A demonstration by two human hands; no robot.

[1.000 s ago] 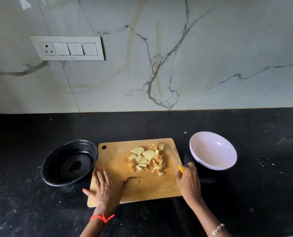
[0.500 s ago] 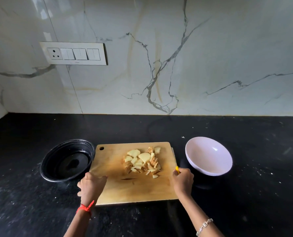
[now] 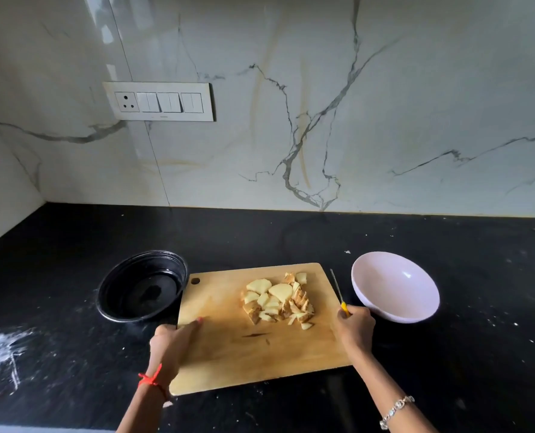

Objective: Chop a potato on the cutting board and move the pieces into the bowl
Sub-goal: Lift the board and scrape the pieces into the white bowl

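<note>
A person's left hand (image 3: 169, 342) grips the board (image 3: 228, 354) by its left edge, right hand (image 3: 355, 323) curled around a knife (image 3: 338, 290) at its right edge, chopped potato (image 3: 277, 300) piled between, bowl (image 3: 416, 314) just right.

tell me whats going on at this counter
A person has chopped a potato. The left hand grips the left edge of the wooden cutting board, and the right hand holds a yellow-handled knife at the board's right edge. The potato pieces lie piled on the board; none is in the white bowl to its right yet. A black bowl sits on the left.
</note>
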